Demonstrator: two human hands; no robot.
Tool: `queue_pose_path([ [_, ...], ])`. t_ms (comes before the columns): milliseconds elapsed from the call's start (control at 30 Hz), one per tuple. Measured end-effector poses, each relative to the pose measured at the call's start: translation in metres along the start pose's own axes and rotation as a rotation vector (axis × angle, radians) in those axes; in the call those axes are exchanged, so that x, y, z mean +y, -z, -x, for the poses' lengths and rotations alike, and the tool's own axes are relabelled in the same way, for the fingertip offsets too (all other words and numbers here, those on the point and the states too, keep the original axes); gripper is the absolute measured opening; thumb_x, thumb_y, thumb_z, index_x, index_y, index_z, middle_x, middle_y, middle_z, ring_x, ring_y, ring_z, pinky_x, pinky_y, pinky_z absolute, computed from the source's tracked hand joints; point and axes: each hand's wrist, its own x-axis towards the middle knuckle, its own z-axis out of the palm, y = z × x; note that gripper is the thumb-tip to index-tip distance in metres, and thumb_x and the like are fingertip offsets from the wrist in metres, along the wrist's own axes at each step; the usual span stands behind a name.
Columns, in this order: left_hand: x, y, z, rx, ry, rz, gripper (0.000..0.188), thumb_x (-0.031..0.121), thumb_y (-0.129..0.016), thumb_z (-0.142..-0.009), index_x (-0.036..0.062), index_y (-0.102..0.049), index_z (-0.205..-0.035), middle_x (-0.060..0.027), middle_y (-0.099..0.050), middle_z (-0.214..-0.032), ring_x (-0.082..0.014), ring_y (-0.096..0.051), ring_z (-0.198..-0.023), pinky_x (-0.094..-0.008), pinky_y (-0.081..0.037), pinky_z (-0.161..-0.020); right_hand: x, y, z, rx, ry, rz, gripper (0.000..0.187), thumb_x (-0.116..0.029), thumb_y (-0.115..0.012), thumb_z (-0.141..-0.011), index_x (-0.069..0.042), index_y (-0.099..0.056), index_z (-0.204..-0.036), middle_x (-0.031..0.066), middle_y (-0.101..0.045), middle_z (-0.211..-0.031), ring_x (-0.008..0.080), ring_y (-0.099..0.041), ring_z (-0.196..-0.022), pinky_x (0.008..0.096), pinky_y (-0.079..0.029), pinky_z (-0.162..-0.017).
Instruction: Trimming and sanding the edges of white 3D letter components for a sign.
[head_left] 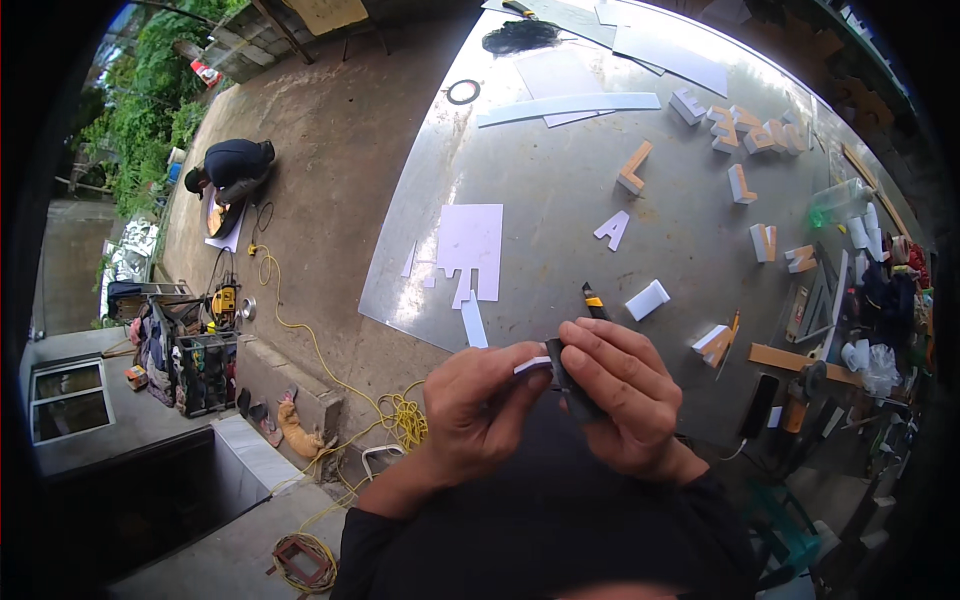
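Close in front of my body, at the near edge of the metal-topped table [545,195], both hands meet. My left hand [478,408] pinches a small flat white piece [532,366] between thumb and forefinger. Against that piece's right end, my right hand [625,395] grips a dark flat strip [575,392]; its exact kind is unclear. Just beyond my fingers lies a utility knife [594,302] with a black and yellow handle. A white block [647,299] and a flat white cut-out letter [612,230] rest further off. To the left is a notched white sheet [470,235].
Several tan-faced letter blocks [739,184] stand along the table's right side. White strips [570,107] and a black ring [463,92] lie at the far end. A power tool [797,400] sits at right. Another person [237,165] crouches on the floor, left of a yellow cord [290,322].
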Motion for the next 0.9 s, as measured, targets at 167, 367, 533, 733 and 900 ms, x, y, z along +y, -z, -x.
queue_pose_path([
  [167, -0.001, 0.001, 0.002, 0.01, 0.112, 0.21, 0.02, -0.005, -0.067, -0.085, -0.001, -0.067, -0.104, -0.0098, -0.069, -0.083, -0.0149, -0.065, -0.069, -0.026, -0.049, -0.061, -0.005, 0.009, -0.014, -0.101, 0.02, 0.054, 0.05, -0.004, -0.073, -0.074, -0.004, -0.064, -0.123, 0.0177, -0.063, -0.126, 0.0315, -0.063, -0.111, 0.0377, -0.051, -0.094],
  [367, -0.006, 0.0, 0.002, 0.023, 0.138, 0.386, 0.014, -0.006, -0.062, -0.089, -0.0031, -0.067, -0.102, -0.0103, -0.07, -0.091, -0.0145, -0.067, -0.078, -0.0265, -0.053, -0.068, 0.005, 0.008, -0.02, -0.239, -0.107, -0.325, 0.052, -0.006, -0.076, -0.071, -0.003, -0.065, -0.122, 0.0222, -0.06, -0.127, 0.0344, -0.064, -0.106, 0.0376, -0.052, -0.087],
  [533, -0.01, 0.006, 0.003, 0.022, 0.109, 0.33, 0.015, -0.005, -0.065, -0.086, -0.0019, -0.068, -0.1, -0.0104, -0.069, -0.083, -0.0164, -0.067, -0.071, -0.0269, -0.051, -0.063, -0.003, 0.005, -0.018, -0.129, 0.009, -0.081, 0.044, -0.008, -0.074, -0.072, 0.0, -0.068, -0.115, 0.0204, -0.063, -0.121, 0.0296, -0.064, -0.095, 0.0363, -0.051, -0.083],
  [733, -0.015, 0.013, 0.0, 0.01, 0.002, 0.26, 0.018, -0.002, -0.071, -0.08, -0.0002, -0.069, -0.098, -0.0064, -0.063, -0.068, -0.0145, -0.056, -0.058, -0.027, -0.04, -0.052, -0.009, -0.003, -0.022, -0.111, 0.132, 0.021, 0.044, -0.006, -0.072, -0.07, 0.002, -0.069, -0.113, 0.0195, -0.064, -0.115, 0.0284, -0.062, -0.093, 0.0351, -0.05, -0.08],
  [900, -0.015, 0.014, -0.003, 0.046, -0.107, 0.261, 0.02, -0.004, -0.071, -0.078, -0.0007, -0.069, -0.097, -0.006, -0.06, -0.066, -0.0141, -0.053, -0.055, -0.0273, -0.038, -0.051, -0.015, -0.005, -0.031, -0.104, 0.14, 0.016, 0.043, -0.004, -0.07, -0.069, 0.003, -0.069, -0.112, 0.019, -0.064, -0.115, 0.0277, -0.061, -0.093, 0.0351, -0.05, -0.08],
])
